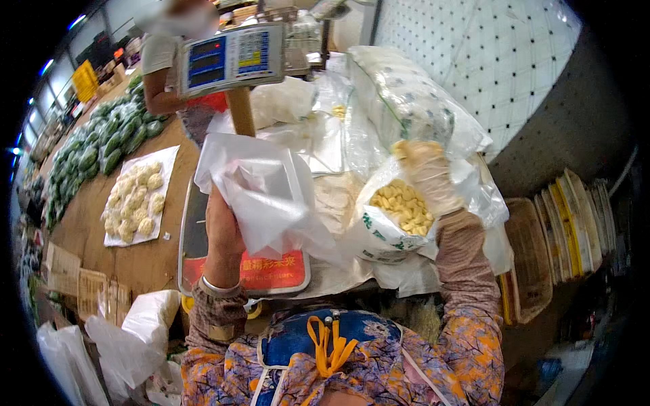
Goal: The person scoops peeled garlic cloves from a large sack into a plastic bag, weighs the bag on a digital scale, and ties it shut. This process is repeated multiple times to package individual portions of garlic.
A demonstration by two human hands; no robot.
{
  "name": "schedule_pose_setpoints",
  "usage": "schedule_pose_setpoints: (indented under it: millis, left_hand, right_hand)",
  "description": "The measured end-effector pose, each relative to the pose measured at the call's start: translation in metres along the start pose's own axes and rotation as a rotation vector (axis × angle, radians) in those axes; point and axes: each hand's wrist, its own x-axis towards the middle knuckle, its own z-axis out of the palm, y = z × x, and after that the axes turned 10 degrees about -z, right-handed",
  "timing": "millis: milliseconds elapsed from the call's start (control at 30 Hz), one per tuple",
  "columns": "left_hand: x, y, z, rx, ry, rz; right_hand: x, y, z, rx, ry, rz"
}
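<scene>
My left hand (223, 238) grips a translucent plastic bag (269, 203), partly opened out above a platform weighing scale (300, 264). My fingers are mostly hidden by the film. On my right hand (426, 175) is a pale, thin glove; it is at the far right rim of a white plastic sack (378, 243). Inside the sack lie many pale yellow pieces that look like peeled garlic cloves (401, 205). The gloved fingers look curled, but whether they pinch the rim or hold anything is unclear. The scale's display (231, 60) stands on a post beyond the bag.
Wrapped green vegetables (111, 132) are heaped at the left. Nearer, pale round clumps (134, 200) rest on a white sheet. Large filled plastic sacks (401, 96) stand behind the open sack. Stacked plastic crates (558, 233) are at the right. Another person (160, 71) stands behind the display.
</scene>
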Motion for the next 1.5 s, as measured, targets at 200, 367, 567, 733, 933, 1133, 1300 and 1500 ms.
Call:
schedule_pose_setpoints:
  millis: [200,367,567,733,933,1133,1300,1500]
  left_hand:
    - [-0.021,-0.012,-0.068,-0.603,-0.321,-0.057]
    - [-0.033,-0.016,-0.087,-0.575,-0.148,0.016]
    - [-0.054,-0.023,-0.103,-0.438,-0.126,0.058]
    - [-0.072,-0.019,-0.101,-0.122,0.142,0.031]
    - [-0.082,-0.017,-0.117,-0.385,0.212,0.005]
    - [-0.08,-0.013,-0.098,-0.282,0.071,-0.09]
    - [-0.083,-0.013,-0.093,-0.447,0.097,-0.151]
    - [-0.085,-0.02,-0.107,-0.37,0.097,-0.24]
  right_hand:
    - [-0.002,-0.093,-0.064,0.521,0.505,-0.112]
    - [-0.001,-0.156,0.001,1.158,-0.006,-0.156]
    - [0.016,-0.183,0.077,2.525,-0.744,0.019]
    - [0.033,-0.201,0.063,2.348,-0.056,0.178]
    - [0.011,-0.193,0.063,1.965,0.098,-0.456]
    - [0.018,-0.187,0.105,2.432,-0.311,-0.008]
    - [0.028,-0.183,0.09,2.814,-0.364,-0.189]
    - [0.021,-0.176,0.116,3.193,-0.797,-0.119]
